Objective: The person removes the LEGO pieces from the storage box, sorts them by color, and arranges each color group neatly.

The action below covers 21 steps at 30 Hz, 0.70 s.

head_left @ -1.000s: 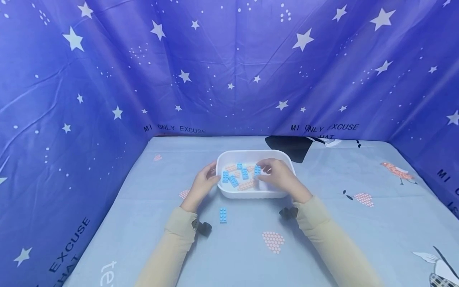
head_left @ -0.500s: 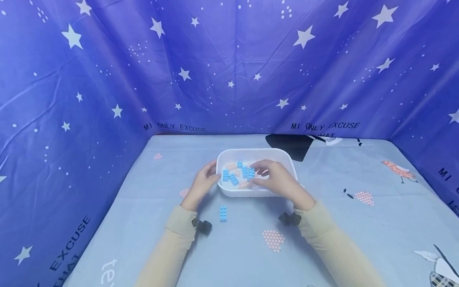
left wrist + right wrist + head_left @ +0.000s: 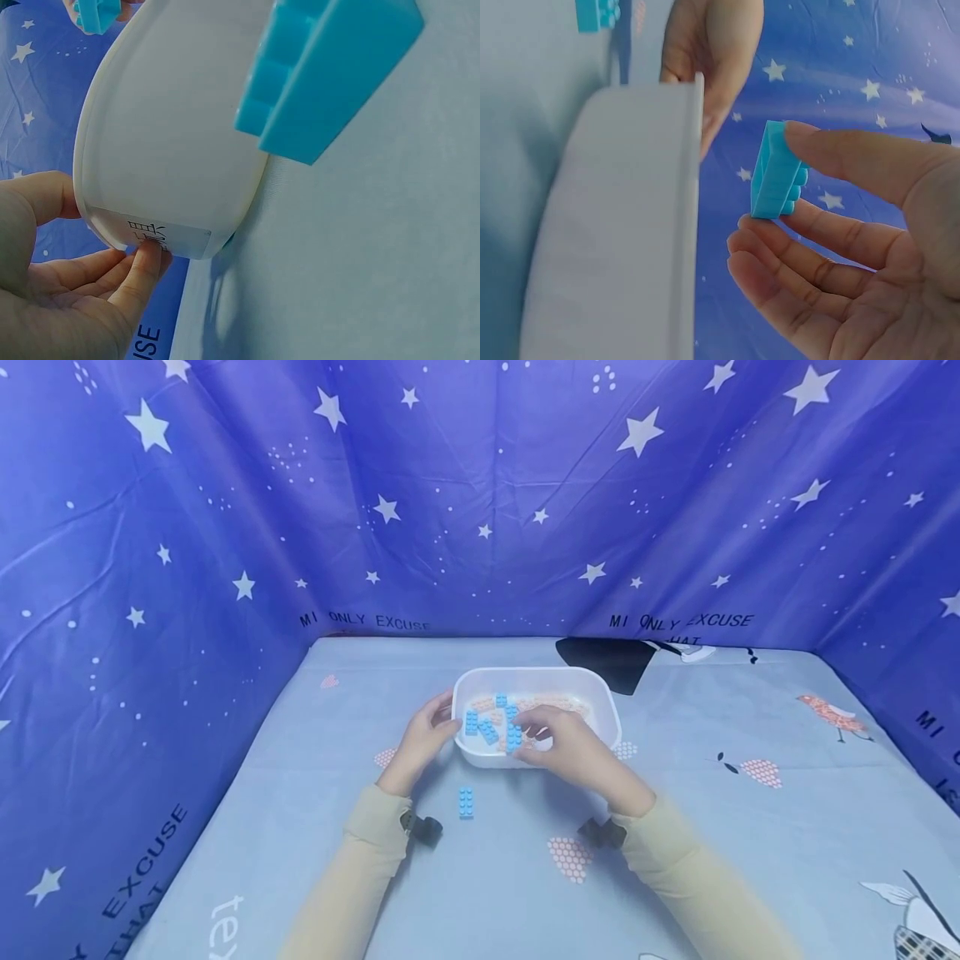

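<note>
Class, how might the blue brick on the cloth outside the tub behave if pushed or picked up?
The blue brick looks like moulded plastic, so probably stiff. The similar brick in the right hand appears hollow, suggesting both are light. Flat-sided and lying studs up on the cloth, the first would likely slide, not roll.

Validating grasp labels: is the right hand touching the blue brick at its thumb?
Touching. The right wrist view shows it: the right hand pinches the blue brick, its thumb overlapping one end with no gap.
</note>
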Motion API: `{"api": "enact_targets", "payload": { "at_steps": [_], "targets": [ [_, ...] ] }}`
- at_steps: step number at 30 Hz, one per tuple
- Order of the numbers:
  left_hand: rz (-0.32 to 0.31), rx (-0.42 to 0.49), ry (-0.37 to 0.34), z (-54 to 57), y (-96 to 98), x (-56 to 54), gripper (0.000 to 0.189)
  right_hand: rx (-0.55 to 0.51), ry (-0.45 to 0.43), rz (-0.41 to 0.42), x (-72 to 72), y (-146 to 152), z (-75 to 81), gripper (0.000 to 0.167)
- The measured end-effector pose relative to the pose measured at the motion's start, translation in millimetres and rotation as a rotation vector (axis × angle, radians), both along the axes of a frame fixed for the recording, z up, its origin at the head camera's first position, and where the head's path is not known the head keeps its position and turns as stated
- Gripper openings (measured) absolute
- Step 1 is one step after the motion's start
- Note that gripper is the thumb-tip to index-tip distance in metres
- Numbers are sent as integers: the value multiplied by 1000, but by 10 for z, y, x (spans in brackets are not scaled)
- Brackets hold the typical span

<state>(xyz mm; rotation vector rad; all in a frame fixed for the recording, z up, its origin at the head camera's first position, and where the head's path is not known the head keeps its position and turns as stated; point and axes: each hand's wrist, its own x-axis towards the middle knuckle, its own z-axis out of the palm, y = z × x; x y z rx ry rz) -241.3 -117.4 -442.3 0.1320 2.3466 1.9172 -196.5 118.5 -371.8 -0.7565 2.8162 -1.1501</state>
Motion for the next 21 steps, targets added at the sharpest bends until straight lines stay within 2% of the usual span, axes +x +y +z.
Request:
{"api": "enact_targets", "payload": {
  "at_steps": [6,15,19,21],
  "targets": [
    [-5,16,3,-6,-12,-5,59,-23,-62,18,58,-83,-67,41],
    [-4,5,18,13,-7,-6,58,-16,-102,11,170,-150,-133,40],
    [-3,-2,19,12,-7,-6,58,-20,-112,19,224,-172,-158,41],
    [-6,-2,20,8,-11,-8,58,-11,-89,30,244,-182,-179,41]
  ]
}}
